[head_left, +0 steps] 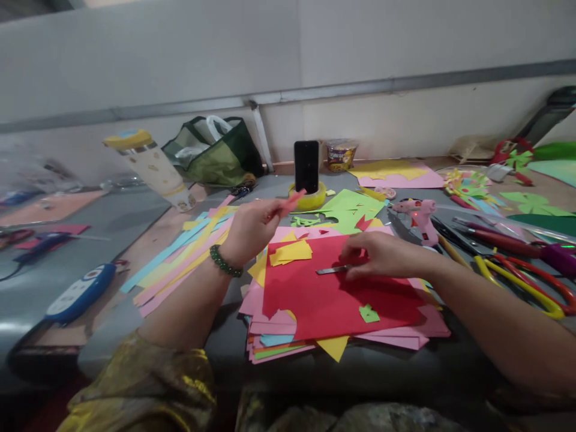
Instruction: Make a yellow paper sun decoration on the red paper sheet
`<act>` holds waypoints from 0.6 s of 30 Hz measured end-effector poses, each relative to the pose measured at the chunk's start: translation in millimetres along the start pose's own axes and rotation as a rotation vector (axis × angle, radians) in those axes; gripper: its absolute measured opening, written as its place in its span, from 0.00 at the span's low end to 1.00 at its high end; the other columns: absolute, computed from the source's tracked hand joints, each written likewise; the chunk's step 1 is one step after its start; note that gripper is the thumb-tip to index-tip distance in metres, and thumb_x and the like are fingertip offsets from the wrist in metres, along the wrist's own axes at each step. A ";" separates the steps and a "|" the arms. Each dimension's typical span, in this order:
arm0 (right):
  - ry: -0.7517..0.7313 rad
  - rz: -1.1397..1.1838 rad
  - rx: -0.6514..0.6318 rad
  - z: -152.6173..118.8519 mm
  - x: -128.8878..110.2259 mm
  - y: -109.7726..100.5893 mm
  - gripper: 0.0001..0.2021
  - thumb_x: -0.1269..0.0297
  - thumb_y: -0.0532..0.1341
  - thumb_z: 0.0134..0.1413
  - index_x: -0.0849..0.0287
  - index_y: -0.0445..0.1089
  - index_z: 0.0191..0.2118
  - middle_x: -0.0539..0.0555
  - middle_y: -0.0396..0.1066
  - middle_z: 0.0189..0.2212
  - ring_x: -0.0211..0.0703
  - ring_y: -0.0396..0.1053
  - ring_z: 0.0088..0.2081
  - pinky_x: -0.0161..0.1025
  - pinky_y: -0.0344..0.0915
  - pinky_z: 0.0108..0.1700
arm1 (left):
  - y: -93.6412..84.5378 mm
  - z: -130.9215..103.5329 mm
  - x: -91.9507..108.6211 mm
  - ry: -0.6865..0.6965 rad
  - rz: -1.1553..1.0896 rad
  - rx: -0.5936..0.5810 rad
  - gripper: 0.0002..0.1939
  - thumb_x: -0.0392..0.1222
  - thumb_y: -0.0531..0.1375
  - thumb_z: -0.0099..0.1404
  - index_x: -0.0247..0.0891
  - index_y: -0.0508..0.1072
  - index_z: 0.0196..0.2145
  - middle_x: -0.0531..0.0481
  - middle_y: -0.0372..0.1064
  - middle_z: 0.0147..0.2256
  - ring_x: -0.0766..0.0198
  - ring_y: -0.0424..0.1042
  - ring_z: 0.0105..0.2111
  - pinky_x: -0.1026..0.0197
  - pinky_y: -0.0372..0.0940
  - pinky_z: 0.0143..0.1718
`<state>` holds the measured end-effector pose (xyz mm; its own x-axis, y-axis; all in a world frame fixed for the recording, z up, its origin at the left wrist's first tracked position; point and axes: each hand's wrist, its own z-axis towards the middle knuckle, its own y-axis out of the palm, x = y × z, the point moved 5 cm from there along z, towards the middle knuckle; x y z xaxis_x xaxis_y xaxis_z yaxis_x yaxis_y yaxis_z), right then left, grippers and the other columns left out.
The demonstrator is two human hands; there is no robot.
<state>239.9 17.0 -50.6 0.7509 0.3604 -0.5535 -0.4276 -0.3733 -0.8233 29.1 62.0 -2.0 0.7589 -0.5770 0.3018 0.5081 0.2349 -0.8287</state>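
Note:
My left hand (256,228), with a green bead bracelet at its wrist, pinches a small red paper piece (292,204) above the back of the paper stack. My right hand (371,255) is closed near a thin metal blade (332,270) that pokes out from its fingertips over a red sheet (310,300). That sheet tops a pile of coloured papers. Yellow paper pieces (291,252) and a small green scrap (369,313) lie on it. Green paper (355,209) with cut scraps is behind the pile.
Paper strips (180,252) lie left of the pile. Behind stand a phone (306,166) by a yellow tape roll (312,199), a tumbler (155,174), a green bag (220,156) and a noodle cup (341,156). A pink glue gun (418,219) and scissors (517,285) are at right.

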 end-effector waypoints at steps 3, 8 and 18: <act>0.052 -0.177 -0.124 -1.7 1.4 1.7 0.08 0.58 0.64 0.52 0.58 0.75 0.32 0.54 0.75 0.30 0.42 0.68 0.30 0.36 0.57 0.30 | 18.6 -4.0 5.7 0.051 0.273 -0.315 0.13 0.34 0.54 0.65 0.37 0.79 0.35 0.44 0.77 0.32 0.56 0.73 0.32 0.60 0.60 0.30; 0.137 -0.204 -0.155 0.1 8.1 -2.4 0.08 0.60 0.62 0.54 0.58 0.73 0.29 0.55 0.75 0.29 0.42 0.68 0.29 0.36 0.57 0.29 | 39.7 -19.1 19.0 0.136 0.479 -0.606 0.11 0.31 0.54 0.65 0.34 0.76 0.30 0.39 0.77 0.31 0.51 0.76 0.33 0.59 0.60 0.29; 0.154 -0.274 -0.129 1.3 14.3 -8.9 0.06 0.63 0.61 0.55 0.57 0.74 0.31 0.56 0.75 0.31 0.44 0.70 0.30 0.36 0.58 0.30 | 39.5 -17.7 4.1 0.121 0.350 -0.692 0.19 0.58 0.63 0.59 0.38 0.75 0.31 0.44 0.76 0.35 0.55 0.72 0.35 0.61 0.56 0.27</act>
<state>253.8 26.6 -51.3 0.9004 0.3326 -0.2805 -0.1400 -0.3889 -0.9106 45.1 55.1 -41.9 0.7583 -0.6498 -0.0515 -0.1516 -0.0990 -0.9835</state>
